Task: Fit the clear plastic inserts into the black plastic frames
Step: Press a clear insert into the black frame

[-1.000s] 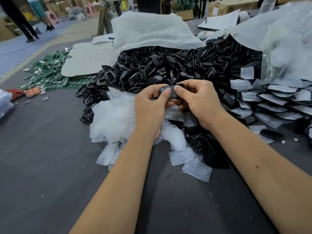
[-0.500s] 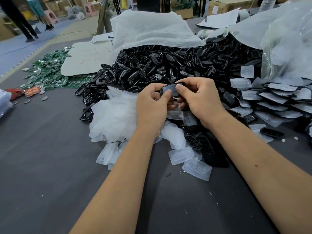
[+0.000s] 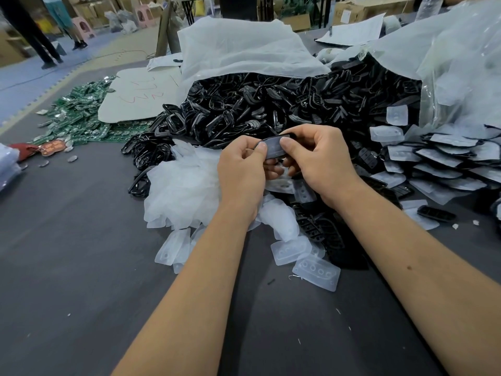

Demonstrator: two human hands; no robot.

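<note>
Both hands hold one black plastic frame (image 3: 273, 147) with a clear insert lying in it, raised above the table. My left hand (image 3: 241, 172) pinches its left end with the thumb on top. My right hand (image 3: 317, 161) grips its right end, thumb pressing on the insert. Loose clear inserts (image 3: 315, 270) lie just below the hands. A big heap of black frames (image 3: 257, 109) spills from a bag behind the hands.
Finished frames with inserts are stacked in rows at the right (image 3: 447, 164). A crumpled clear bag (image 3: 181, 188) lies left of the hands. Green circuit boards (image 3: 78, 120) are scattered far left. The dark table surface (image 3: 67, 253) stretches in front.
The hands and the frame stay in nearly the same place; the thumbs have shifted slightly over the insert.
</note>
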